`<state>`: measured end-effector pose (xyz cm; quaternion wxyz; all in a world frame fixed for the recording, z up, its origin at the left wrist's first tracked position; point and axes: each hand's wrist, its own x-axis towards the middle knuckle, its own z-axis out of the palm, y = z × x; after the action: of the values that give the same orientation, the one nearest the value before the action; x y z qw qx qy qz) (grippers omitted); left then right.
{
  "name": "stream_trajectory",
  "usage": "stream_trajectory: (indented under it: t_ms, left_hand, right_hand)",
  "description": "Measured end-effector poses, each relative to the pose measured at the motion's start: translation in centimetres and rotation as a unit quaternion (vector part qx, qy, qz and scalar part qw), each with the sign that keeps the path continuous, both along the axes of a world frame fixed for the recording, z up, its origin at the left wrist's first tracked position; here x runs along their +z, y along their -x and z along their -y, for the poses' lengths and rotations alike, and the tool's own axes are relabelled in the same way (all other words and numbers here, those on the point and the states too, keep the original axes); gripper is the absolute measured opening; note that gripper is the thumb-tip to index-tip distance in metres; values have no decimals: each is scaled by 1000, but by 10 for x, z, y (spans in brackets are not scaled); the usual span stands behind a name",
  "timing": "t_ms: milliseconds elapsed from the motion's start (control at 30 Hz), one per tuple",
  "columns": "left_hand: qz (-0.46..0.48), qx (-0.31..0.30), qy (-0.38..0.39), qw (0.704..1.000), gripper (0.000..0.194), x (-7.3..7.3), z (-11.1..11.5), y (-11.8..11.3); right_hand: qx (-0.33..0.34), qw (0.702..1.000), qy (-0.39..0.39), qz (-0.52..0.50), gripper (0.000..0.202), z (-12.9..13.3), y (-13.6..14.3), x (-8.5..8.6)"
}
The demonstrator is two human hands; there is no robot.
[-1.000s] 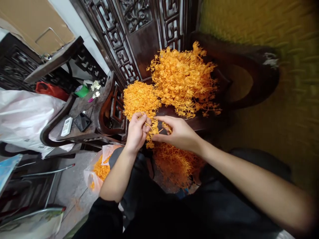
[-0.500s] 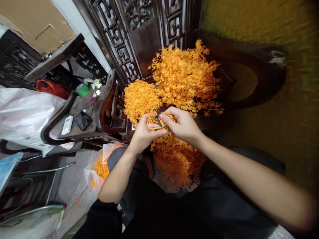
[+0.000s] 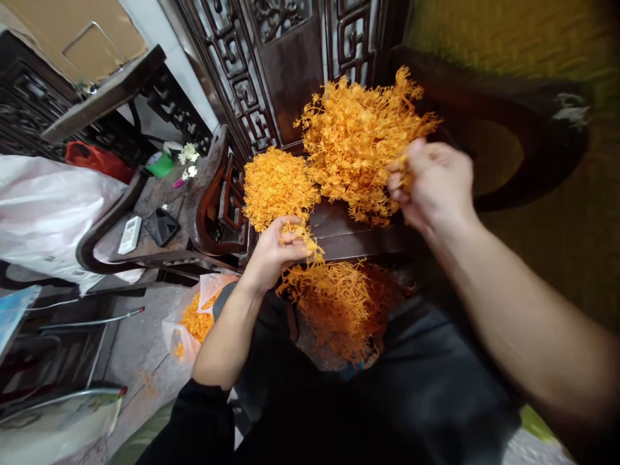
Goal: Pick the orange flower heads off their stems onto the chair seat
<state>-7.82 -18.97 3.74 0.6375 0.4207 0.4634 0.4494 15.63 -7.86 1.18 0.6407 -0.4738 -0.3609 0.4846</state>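
A large heap of orange stemmed sprigs lies on the dark wooden seat, with a smaller heap of orange pieces to its left. My left hand is closed on an orange sprig just below the smaller heap. At the right edge of the large heap, my right hand is blurred, its fingers pinched on orange sprigs. Thin orange stems are piled lower down, between my knees.
A clear bag of orange pieces stands on the floor at left. On the side table are a black phone, a white device, green tape and small flowers. A carved wooden back rises behind.
My right hand has left my left hand and moved right and up to the large heap. My left hand has stayed nearly in place, still with orange sprig in its fingers.
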Motion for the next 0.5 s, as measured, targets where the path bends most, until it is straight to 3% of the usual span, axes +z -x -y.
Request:
stream_trajectory:
  t_ms: [100, 167, 267, 367, 500]
  left_hand:
    - [-6, 64, -46, 997, 59, -4, -5, 5]
    - [-20, 96, -63, 993, 60, -5, -7, 7]
    - [-40, 108, -63, 991, 63, -7, -6, 6]
    - [-50, 82, -70, 993, 60, -8, -2, 2]
    - [-59, 73, -79, 992, 64, -10, -1, -4]
  right_hand:
    - [197, 979, 25, 40, 27, 18, 4, 3]
    - [270, 961, -2, 67, 29, 39, 18, 4]
    - [290, 940, -80, 162, 41, 62, 37, 8]
    - [298, 908, -152, 251, 50, 69, 45, 11]
    - [299, 895, -176, 282, 62, 70, 45, 15]
